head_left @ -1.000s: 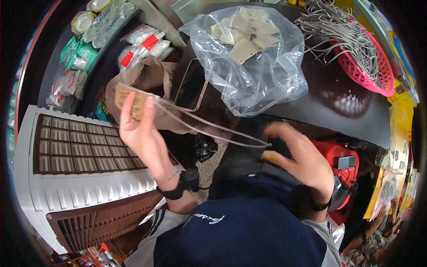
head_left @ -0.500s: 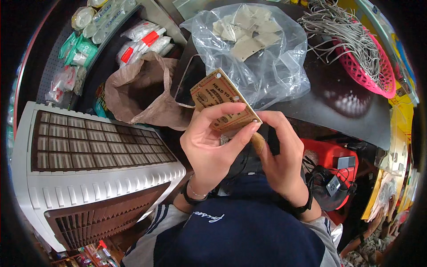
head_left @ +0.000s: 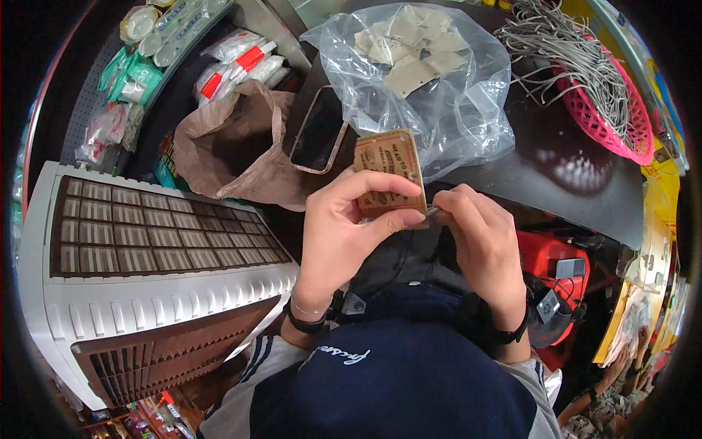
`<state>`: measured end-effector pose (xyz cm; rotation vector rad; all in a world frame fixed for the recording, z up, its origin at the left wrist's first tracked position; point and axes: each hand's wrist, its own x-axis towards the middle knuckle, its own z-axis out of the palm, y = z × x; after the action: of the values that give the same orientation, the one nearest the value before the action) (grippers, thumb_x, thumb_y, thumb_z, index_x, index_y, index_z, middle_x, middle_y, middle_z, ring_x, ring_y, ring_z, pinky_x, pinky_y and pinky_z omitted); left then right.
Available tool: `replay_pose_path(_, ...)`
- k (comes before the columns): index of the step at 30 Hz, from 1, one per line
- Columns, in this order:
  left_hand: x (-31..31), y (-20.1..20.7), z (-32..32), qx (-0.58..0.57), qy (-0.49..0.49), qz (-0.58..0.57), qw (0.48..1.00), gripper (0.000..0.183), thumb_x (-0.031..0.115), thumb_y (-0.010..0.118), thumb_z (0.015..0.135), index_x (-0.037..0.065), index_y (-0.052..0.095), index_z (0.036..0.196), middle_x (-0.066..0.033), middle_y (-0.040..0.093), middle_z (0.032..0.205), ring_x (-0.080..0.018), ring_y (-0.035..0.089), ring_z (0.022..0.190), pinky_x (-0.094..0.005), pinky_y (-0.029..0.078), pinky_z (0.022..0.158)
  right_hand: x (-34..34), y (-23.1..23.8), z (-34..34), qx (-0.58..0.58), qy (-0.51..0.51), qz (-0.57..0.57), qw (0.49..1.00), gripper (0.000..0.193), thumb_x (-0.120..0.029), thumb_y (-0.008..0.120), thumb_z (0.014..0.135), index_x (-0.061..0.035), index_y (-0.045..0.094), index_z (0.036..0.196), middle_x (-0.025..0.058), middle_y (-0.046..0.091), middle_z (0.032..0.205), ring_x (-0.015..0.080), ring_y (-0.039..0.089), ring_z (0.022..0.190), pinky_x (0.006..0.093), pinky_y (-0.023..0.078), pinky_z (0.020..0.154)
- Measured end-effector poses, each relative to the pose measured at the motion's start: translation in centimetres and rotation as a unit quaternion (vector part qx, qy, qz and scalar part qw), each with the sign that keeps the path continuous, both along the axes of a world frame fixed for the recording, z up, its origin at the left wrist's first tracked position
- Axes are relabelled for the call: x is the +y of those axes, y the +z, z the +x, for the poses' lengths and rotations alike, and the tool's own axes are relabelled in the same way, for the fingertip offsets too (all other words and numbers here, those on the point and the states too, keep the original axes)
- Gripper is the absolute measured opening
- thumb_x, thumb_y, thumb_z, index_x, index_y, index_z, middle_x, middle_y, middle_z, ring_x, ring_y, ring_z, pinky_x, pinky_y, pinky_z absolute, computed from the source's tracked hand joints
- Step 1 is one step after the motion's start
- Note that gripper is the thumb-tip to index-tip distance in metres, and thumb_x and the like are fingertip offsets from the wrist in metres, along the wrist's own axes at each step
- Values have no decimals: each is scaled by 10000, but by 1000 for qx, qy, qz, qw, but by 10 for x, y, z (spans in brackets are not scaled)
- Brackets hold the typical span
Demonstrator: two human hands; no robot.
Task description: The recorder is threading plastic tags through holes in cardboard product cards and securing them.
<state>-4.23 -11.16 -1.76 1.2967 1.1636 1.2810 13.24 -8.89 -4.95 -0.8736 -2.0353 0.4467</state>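
My left hand [head_left: 333, 223] holds a tan printed card [head_left: 387, 154] with a dark red border, between thumb and fingers. It looks thick along its right edge, and whether it is one card or a stack I cannot tell. Close against the card's lower right corner, my right hand [head_left: 479, 227] has its fingers pinched on a thin pale strand [head_left: 431, 211], perhaps a string. Just beyond the card lies a clear plastic bag [head_left: 475, 117] with several beige pieces [head_left: 417, 73] in or on it. A phone [head_left: 319, 130] with a dark screen rests left of the card.
A brown fabric bag [head_left: 281, 175] stands open at the left, by packets with red labels [head_left: 241, 69]. A white air cooler [head_left: 183, 293] fills the lower left. On the dark table [head_left: 585, 197], a pink basket [head_left: 640, 132] holds grey cords [head_left: 585, 58]. A red stool-like thing [head_left: 534, 252] sits at right.
The card has turned more upright and its far edge has swung right. My right hand has shifted slightly right, its fingers now pinched at the card's corner. The phone shows more fully.
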Motion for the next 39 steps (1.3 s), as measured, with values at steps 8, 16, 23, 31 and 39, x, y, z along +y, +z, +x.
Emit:
replay_pose_path(8, 2, -5, -2, 31, -58, -68, 996, 234, -153, 663, 730, -42, 608, 928, -102, 632, 926, -167, 648, 847, -279, 551, 778, -4, 0, 1, 9, 26, -20, 999, 202, -14, 621, 749, -10, 545, 937, 104, 542, 753, 273, 566, 673, 363, 453, 596)
replay_pose_path(16, 6, -17, 2, 4, -62, -3, 998, 418, -144, 657, 738, 5, 531, 1107, -82, 552, 1063, -153, 594, 960, -281, 524, 826, -2, 0, 6, -3, -2, -72, 997, 202, -21, 654, 752, -6, 535, 914, 127, 576, 827, 303, 584, 768, 362, 468, 656)
replay_pose_path(23, 10, -18, -7, -91, -77, -30, 992, 816, -127, 689, 708, 96, 269, 1371, -91, 451, 1223, -155, 484, 1120, -281, 480, 885, -2, 10, 42, 420, 194, -326, 824, 267, -219, 622, 824, -48, 518, 648, 112, 598, 944, 248, 552, 951, 402, 408, 863)
replay_pose_path(31, 15, -25, -17, -162, -168, -9, 972, 836, -150, 679, 695, 110, 263, 1372, -125, 353, 1342, -192, 434, 1188, -317, 550, 818, 17, 6, 108, 774, 329, -186, 508, 209, -224, 673, 830, -85, 517, 817, 22, 477, 918, 144, 483, 899, 341, 384, 850)
replay_pose_path(39, 13, -25, -5, -175, -210, -16, 962, 826, -141, 705, 663, 100, 294, 1337, -145, 295, 1419, -214, 397, 1244, -339, 511, 890, 6, -7, 88, 449, -77, -132, 881, 154, -30, 589, 854, 14, 609, 1000, 132, 614, 1078, 153, 610, 859, 225, 474, 732)
